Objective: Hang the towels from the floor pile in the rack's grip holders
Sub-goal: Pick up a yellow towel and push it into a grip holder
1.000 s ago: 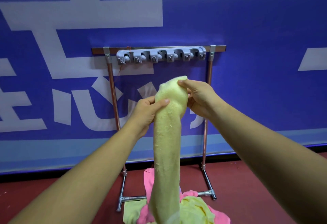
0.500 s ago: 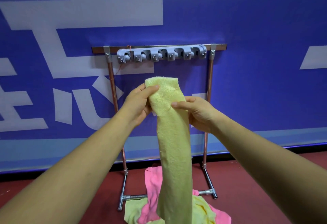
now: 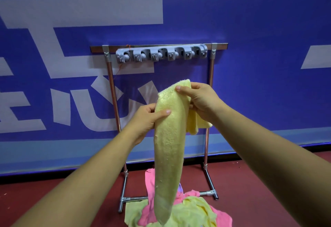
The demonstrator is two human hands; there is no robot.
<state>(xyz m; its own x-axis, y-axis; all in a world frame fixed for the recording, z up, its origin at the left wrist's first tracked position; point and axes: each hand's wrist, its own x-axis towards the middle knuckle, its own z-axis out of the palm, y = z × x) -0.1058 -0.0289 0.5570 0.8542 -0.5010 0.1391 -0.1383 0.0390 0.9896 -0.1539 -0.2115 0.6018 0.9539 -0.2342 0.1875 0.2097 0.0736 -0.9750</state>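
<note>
Head view has you holding the yellow towel (image 3: 168,146) up in front of the rack (image 3: 208,142), below its row of grey grip holders (image 3: 161,55) and well short of them. Your right hand (image 3: 200,101) pinches the folded top end, thumb on the near face, and a short flap falls below it. Your left hand (image 3: 145,119) is curled round the towel just lower, thumb across the front. The rest hangs as a long limp roll, its tail reaching down in front of the floor pile (image 3: 193,212) of yellow and pink towels at the rack's feet. Judge it light, soft and floppy terry: it won't keep a shape and will sag or unroll wherever you let go, though it looks neither slippery nor fragile. Bunching it near the fold is probably your best hold, so a thick wad goes into a holder. Every holder in sight looks empty, rollers bare; the far-right one is partly turned away, so that one is uncertain.
</note>
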